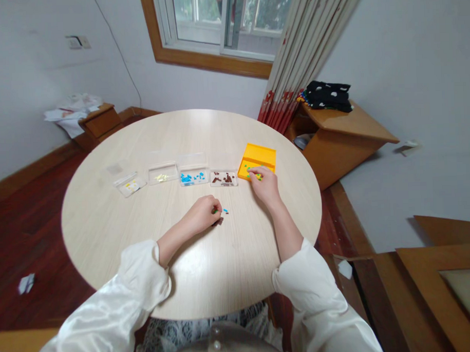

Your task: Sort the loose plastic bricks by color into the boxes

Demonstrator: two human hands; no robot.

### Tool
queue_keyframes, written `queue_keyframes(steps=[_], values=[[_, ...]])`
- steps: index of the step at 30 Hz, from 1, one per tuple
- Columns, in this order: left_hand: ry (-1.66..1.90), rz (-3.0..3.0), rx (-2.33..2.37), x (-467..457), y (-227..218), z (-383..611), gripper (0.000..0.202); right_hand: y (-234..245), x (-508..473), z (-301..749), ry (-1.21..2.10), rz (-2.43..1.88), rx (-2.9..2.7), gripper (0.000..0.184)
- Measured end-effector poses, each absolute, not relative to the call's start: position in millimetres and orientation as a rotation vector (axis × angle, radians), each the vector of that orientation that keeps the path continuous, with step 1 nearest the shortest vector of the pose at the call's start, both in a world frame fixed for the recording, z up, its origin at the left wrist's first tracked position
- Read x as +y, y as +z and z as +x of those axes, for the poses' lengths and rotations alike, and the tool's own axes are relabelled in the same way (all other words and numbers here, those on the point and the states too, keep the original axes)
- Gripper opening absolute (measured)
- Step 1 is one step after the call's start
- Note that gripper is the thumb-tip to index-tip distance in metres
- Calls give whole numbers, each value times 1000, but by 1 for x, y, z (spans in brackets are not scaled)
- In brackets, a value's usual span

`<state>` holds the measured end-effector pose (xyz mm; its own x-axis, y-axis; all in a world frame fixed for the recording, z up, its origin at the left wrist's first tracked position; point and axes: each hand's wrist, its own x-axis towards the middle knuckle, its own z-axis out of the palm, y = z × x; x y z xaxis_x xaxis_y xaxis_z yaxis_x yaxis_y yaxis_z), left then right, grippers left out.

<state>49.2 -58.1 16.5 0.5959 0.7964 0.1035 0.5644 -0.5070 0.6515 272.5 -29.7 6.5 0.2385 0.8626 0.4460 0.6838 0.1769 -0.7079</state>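
Observation:
My left hand (204,213) rests on the round table (144,220) with its fingers curled round a small build of brown, green and blue pieces (220,216). My right hand (263,184) reaches to the front edge of an orange tray (257,157), its fingertips pinched among small green pieces (255,172). Both wrists come out of white sleeves.
A row of clear boxes lies left of the tray: one with brown pieces (224,178), one with blue pieces (193,176), two with yellow pieces (163,174) (130,184). A wooden cabinet (341,136) with dark cloth stands to the right, beside a curtain.

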Motion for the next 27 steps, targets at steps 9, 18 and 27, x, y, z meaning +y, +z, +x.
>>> queue_keyframes(steps=[9,18,27], values=[[521,2315,1079,-54,15,47,16,10,-33,256,302,-1511,-1601,19],[1063,2005,1172,-50,21,40,8,19,-63,208,698,-1256,-1810,19],[1153,1895,1080,-45,14,35,5,8,-61,202,651,-1088,-1712,16]])
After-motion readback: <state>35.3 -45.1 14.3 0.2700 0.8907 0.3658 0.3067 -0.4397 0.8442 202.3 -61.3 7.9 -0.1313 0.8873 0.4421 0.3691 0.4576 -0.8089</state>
